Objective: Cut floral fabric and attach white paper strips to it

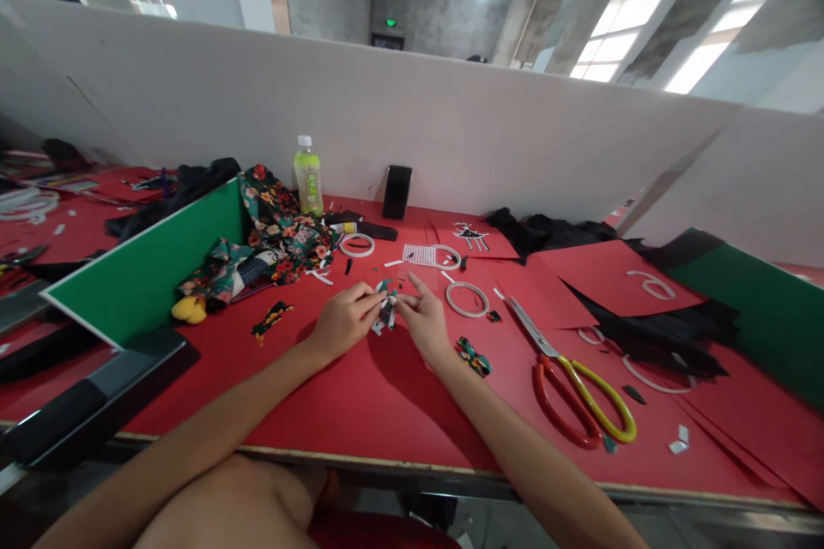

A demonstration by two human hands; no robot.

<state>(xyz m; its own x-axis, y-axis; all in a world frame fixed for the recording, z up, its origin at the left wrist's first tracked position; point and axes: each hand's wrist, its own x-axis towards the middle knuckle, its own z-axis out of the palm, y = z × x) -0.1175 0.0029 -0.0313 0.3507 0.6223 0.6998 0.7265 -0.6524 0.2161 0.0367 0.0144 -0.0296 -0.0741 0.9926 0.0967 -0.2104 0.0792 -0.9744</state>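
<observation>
Between the fingertips of both hands is a small piece of patterned fabric [387, 310], dark with green and white parts. My left hand [349, 315] pinches it from the left, fingers pressed together. From the right, my right hand [423, 319] grips it between thumb and fingers. The fingers partly cover the piece, so its full shape is hidden. Close by lie a roll of white tape [467, 313], a dark floral fabric scrap [473, 357] and another scrap [271, 319]. Large scissors [559, 367] with red and yellow handles rest open to the right.
A floral cloth heap [283, 232] lies by a green panel [154, 266]. A drink bottle [308, 176] and a phone [396, 192] stand near the white partition [451, 129]. Red sheets [618, 279] and black fabric [675, 339] cover the right side.
</observation>
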